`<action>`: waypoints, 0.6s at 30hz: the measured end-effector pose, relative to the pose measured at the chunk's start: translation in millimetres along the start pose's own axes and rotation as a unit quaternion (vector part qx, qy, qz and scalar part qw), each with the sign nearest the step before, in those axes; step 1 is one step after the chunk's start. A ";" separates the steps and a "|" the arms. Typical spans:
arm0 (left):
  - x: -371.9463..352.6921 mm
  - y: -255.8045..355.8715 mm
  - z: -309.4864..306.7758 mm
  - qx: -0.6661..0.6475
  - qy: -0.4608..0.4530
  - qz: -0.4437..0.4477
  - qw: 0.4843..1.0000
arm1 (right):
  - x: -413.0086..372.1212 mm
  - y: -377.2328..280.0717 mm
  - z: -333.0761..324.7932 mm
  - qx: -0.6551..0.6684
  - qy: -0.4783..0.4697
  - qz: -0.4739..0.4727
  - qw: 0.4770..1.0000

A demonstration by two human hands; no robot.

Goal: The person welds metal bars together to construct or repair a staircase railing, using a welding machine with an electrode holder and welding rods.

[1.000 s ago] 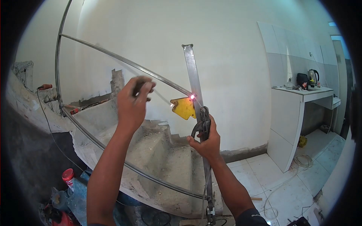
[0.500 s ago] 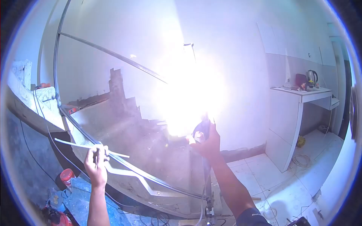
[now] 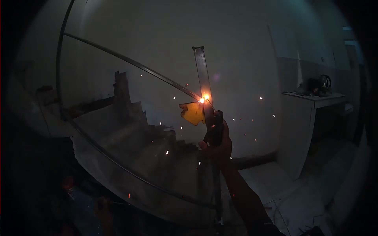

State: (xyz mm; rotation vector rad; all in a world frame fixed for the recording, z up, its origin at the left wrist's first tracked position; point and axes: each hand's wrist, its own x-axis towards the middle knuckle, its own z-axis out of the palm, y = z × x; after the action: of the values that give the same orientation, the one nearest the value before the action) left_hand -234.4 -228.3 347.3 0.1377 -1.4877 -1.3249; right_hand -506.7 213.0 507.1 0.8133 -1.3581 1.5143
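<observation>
My right hand (image 3: 221, 143) is closed round a dark welding electrode holder (image 3: 214, 131). A thin electrode runs from it up to a glowing joint (image 3: 203, 99), where a slanting metal rail (image 3: 134, 63) meets an upright metal post (image 3: 201, 69). Just below the joint, a yellow welding magnet (image 3: 192, 114) sits against the post. Low at the left and very dim, my left hand (image 3: 103, 210) appears closed, with a thin welding rod (image 3: 120, 203) sticking out to the right. Its fingers are hard to make out.
Concrete steps (image 3: 118, 129) lie behind the frame's lower rail (image 3: 130, 171). At the right stands a white counter (image 3: 301, 122) with a kettle (image 3: 325, 80) on it. Bright sparks scatter through the air round the joint. A dim red container (image 3: 68, 183) is at lower left.
The blinding white glare has gone and the scene is dark, with glowing metal and flying sparks. My left hand has dropped lower with its rod. My right hand stays near the post.
</observation>
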 end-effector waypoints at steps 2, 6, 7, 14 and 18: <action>-7.3 -16.1 -16.7 0.023 0.000 -0.028 0.999 | 2.2 -7.2 -1.7 -0.029 -0.016 0.028 0.999; -32.1 17.8 -15.6 0.083 0.039 -0.107 0.990 | 4.5 -9.9 -1.5 -0.034 -0.017 0.036 0.999; -36.3 11.3 -22.1 0.052 0.048 -0.107 0.992 | 5.8 -14.5 -1.8 -0.032 -0.023 0.045 0.998; -50.6 -7.6 -42.6 0.048 0.059 -0.131 0.988 | 7.5 -11.9 -3.9 -0.056 -0.031 0.027 0.998; -24.1 31.1 14.0 0.040 0.039 -0.022 0.998 | 6.5 -8.2 -3.8 -0.046 -0.028 0.035 0.998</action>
State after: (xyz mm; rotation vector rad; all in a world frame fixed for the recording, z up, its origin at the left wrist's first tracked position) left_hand -218.5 -191.6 359.1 0.2719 -1.4793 -1.2805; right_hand -501.1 217.8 515.5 0.7627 -1.5015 1.4807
